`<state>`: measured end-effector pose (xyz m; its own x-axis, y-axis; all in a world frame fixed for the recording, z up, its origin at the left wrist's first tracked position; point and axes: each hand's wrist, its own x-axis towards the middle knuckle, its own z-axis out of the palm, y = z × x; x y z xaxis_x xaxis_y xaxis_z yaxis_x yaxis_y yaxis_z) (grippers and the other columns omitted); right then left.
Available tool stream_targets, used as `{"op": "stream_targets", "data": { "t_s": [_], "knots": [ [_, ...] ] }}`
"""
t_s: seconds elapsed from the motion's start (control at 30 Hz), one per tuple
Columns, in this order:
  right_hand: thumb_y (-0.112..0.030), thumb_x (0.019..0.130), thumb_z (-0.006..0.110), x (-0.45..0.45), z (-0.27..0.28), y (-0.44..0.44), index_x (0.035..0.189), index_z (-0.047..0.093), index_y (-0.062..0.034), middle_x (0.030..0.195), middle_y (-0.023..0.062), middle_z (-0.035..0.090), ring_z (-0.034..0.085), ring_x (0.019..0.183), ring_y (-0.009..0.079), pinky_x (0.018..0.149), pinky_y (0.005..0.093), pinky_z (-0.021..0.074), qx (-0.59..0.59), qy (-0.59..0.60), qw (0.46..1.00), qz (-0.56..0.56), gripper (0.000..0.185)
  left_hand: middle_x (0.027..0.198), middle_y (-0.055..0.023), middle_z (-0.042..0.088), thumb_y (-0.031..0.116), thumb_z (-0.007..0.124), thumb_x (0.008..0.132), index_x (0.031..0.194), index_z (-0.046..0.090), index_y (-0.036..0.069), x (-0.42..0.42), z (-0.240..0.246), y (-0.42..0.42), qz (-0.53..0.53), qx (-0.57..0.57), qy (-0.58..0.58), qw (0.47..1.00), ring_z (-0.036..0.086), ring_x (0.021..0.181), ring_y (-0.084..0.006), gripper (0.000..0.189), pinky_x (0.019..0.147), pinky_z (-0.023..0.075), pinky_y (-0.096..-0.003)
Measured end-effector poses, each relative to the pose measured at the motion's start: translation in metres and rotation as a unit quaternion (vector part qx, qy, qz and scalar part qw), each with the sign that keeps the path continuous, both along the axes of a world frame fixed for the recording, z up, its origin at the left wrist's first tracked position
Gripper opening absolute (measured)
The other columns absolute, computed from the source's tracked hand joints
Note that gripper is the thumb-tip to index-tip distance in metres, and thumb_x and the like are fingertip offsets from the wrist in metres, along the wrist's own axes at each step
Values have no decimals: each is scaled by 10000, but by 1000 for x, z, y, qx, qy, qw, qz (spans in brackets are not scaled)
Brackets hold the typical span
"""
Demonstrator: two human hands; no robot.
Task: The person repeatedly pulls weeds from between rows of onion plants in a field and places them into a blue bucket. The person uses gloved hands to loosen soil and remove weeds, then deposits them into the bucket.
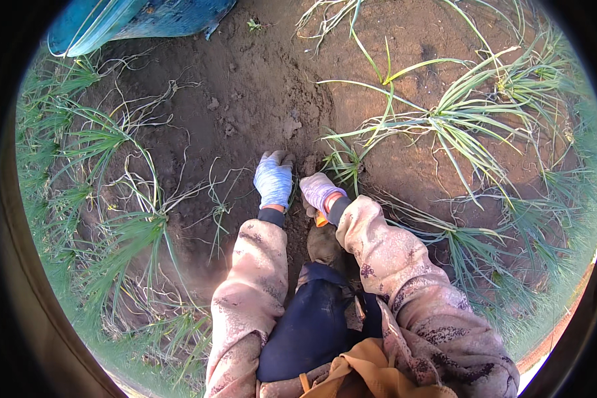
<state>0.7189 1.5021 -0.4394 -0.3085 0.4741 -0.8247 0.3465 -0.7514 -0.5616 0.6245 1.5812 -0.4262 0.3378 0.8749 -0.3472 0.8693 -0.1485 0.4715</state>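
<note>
My left hand [273, 180], in a blue-and-white knit glove with greyish coated fingers, reaches down to the bare soil [258, 109]. Its fingertips curl down, and whatever is beneath them is hidden. Close on its right is my right hand [322, 191], in a purple-and-white knit glove, with its fingers curled in. An orange object [321, 219], perhaps a tool handle, sticks out below that palm; the rest of it is covered by the hand. A small green onion-like plant [347, 161] grows just beyond the right hand. Under my wrists a soil-covered shoe [323, 244] shows.
Clumps of onion-like plants with long leaves stand on the left [154, 219] and the right [435, 117]. Dry, pale leaves sprawl over the soil around them. A blue plastic sheet or sack [174, 17] lies at the upper left. My dark-trousered knee [308, 318] is bent below the hands.
</note>
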Motion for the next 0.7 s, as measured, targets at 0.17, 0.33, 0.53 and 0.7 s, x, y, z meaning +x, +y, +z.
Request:
{"op": "stream_targets", "data": {
  "t_s": [0.17,0.33,0.53,0.7],
  "knots": [
    [-156,855,614,-15,26,6,1056,691,-48,1036,92,689,629,1021,278,824,352,518,167,-211,886,378,241,935,-158,642,151,691,770,939,698,46,-6,-2,-2,7,-4,-91,996,625,856,-330,199,764,491,-375],
    [-170,879,539,-10,48,-5,879,563,-80,758,42,534,502,622,208,536,315,383,-105,-60,980,-155,92,913,-144,647,125,701,765,921,703,29,-7,-6,3,8,-21,-89,996,630,836,-309,183,760,487,-353],
    [-197,904,497,-24,80,-40,846,518,-121,576,-30,391,347,382,102,338,285,277,-290,264,617,-683,98,881,-137,654,142,708,772,914,708,28,-7,-12,8,26,-54,-96,994,634,817,-296,181,755,485,-348],
    [-202,900,490,-21,64,-28,738,456,-152,551,-31,371,332,373,114,332,290,261,-276,275,608,-691,173,886,-149,642,132,708,763,918,699,11,-8,-5,8,22,-65,-100,993,632,814,-297,197,754,483,-347]
  ]
}}
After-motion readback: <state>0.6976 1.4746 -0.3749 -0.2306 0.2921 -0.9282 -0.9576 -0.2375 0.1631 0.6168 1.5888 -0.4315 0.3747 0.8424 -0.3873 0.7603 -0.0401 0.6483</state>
